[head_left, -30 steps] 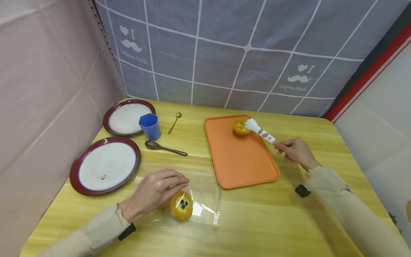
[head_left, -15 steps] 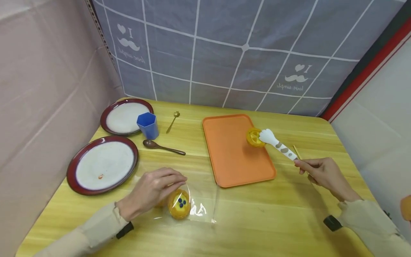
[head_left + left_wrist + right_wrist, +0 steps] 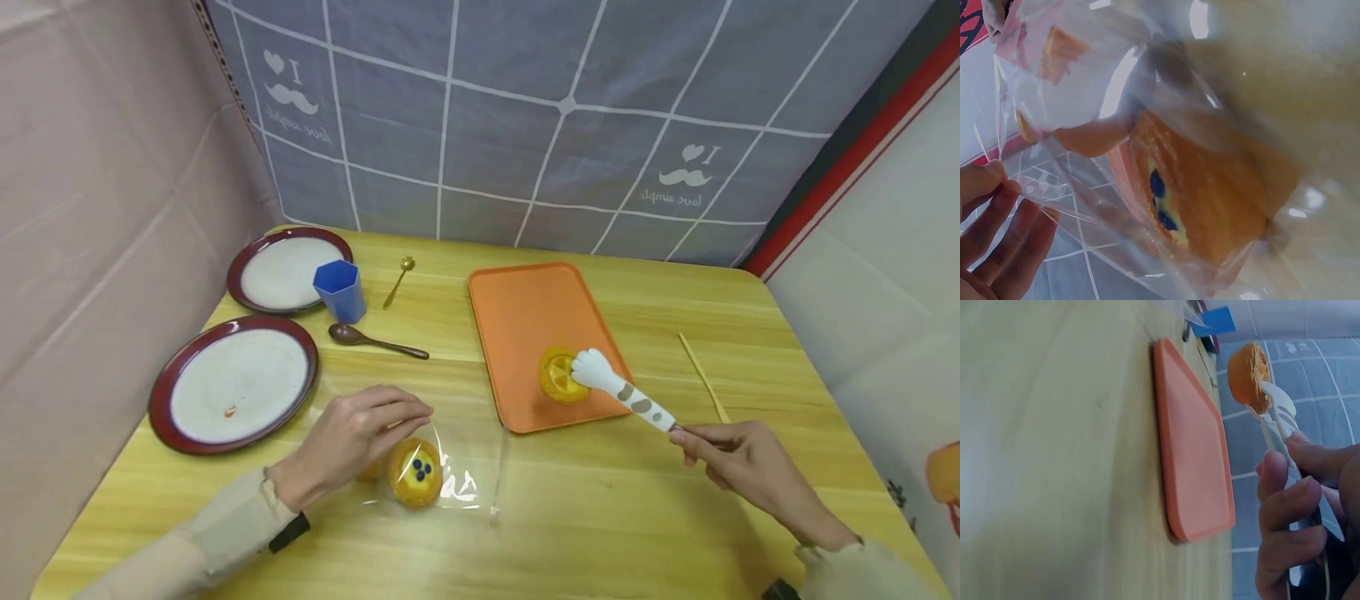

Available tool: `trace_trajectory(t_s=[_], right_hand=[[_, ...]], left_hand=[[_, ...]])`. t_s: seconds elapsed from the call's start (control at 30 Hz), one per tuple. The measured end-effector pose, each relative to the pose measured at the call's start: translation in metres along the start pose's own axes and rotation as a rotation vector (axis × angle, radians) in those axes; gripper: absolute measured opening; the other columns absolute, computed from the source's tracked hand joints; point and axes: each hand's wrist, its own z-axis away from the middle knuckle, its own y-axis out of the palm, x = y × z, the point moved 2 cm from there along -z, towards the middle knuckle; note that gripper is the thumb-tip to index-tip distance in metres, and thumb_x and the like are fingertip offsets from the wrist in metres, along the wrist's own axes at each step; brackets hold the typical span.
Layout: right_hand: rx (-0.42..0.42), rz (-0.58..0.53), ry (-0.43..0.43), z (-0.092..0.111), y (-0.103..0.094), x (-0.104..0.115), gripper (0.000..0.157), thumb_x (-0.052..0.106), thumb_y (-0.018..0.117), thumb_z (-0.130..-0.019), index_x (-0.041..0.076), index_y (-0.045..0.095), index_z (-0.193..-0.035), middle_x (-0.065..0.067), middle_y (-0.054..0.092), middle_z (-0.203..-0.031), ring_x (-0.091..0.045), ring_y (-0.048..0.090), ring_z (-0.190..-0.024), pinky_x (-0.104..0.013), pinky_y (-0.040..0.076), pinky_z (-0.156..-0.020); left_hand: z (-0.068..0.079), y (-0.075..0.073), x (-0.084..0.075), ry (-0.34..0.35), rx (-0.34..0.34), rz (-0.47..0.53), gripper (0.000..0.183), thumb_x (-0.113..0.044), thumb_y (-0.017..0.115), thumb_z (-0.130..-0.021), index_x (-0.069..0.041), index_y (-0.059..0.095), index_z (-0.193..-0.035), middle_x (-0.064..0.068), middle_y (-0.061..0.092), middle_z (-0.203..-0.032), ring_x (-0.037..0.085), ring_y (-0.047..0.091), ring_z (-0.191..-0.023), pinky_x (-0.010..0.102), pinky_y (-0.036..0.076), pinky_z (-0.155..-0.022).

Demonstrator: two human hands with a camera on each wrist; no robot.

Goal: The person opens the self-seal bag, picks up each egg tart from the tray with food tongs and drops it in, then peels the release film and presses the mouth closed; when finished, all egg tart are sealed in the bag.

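3 views. Head cam: high on the person's side, facing forward and down, farthest back, covering most of the yellow wood-grain tabletop plus the grey-blue gridded cloth behind. Left wrist cam: turned sideways, very close to the clear crinkly plastic bag. Right wrist cam: also sideways, low across the tabletop, close to the white paw-tipped tongs, orange rectangular tray beyond. Head/left share bag; head/right share tongs, tray.
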Motion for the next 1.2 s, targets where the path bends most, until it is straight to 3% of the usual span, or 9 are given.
trace_trajectory(t_s=[0.17, 0.47, 0.7, 0.93, 1.2], right_hand=[[0.061, -0.033, -0.012, 0.011, 0.017, 0.003, 0.029, 0.034, 0.056, -0.086, 0.010, 0.068, -0.097, -0.001, 0.057, -0.055, -0.003, 0.031, -0.035, -0.022, 0.032, -0.028], [0.152, -0.064, -0.093, 0.017, 0.035, 0.012, 0.025, 0.030, 0.056, -0.086, 0.011, 0.069, -0.094, -0.003, 0.060, -0.058, 0.002, 0.031, -0.036, -0.016, 0.032, -0.027], [0.191, -0.038, -0.136, 0.009, 0.058, 0.020, 0.023, 0.037, 0.057, -0.084, 0.019, 0.071, -0.089, -0.002, 0.053, -0.047, 0.006, 0.028, -0.033, -0.011, 0.028, -0.026], [0.196, -0.031, -0.172, -0.002, 0.077, 0.029, 0.025, 0.040, 0.058, -0.082, 0.022, 0.069, -0.095, 0.003, 0.065, -0.061, 0.006, 0.029, -0.033, -0.010, 0.028, -0.028], [0.190, -0.023, -0.212, -0.014, 0.091, 0.035, 0.024, 0.040, 0.059, -0.081, 0.024, 0.069, -0.096, 0.005, 0.065, -0.062, 0.008, 0.028, -0.033, -0.012, 0.026, -0.029]], left_hand=[[0.002, -0.001, -0.001, 0.002, -0.005, -0.003, 0.021, -0.013, 0.072, -0.071, -0.017, 0.070, -0.091, -0.006, 0.068, -0.090, 0.003, 0.063, -0.081, 0.010, 0.051, -0.072], [0.001, -0.002, 0.000, 0.006, -0.010, -0.006, 0.021, -0.013, 0.072, -0.071, -0.017, 0.070, -0.092, -0.006, 0.067, -0.090, 0.003, 0.063, -0.081, 0.010, 0.051, -0.073], [0.000, -0.002, -0.001, 0.006, -0.017, 0.002, 0.021, -0.013, 0.072, -0.071, -0.017, 0.070, -0.091, -0.006, 0.068, -0.090, 0.003, 0.063, -0.081, 0.009, 0.051, -0.072], [-0.001, 0.001, -0.004, 0.032, -0.007, 0.006, 0.020, -0.013, 0.072, -0.071, -0.016, 0.070, -0.091, -0.005, 0.068, -0.090, 0.004, 0.063, -0.081, 0.011, 0.051, -0.073], [-0.001, 0.001, -0.005, 0.059, -0.006, 0.009, 0.021, -0.013, 0.071, -0.071, -0.016, 0.070, -0.092, -0.005, 0.067, -0.092, 0.005, 0.063, -0.083, 0.012, 0.051, -0.074]])
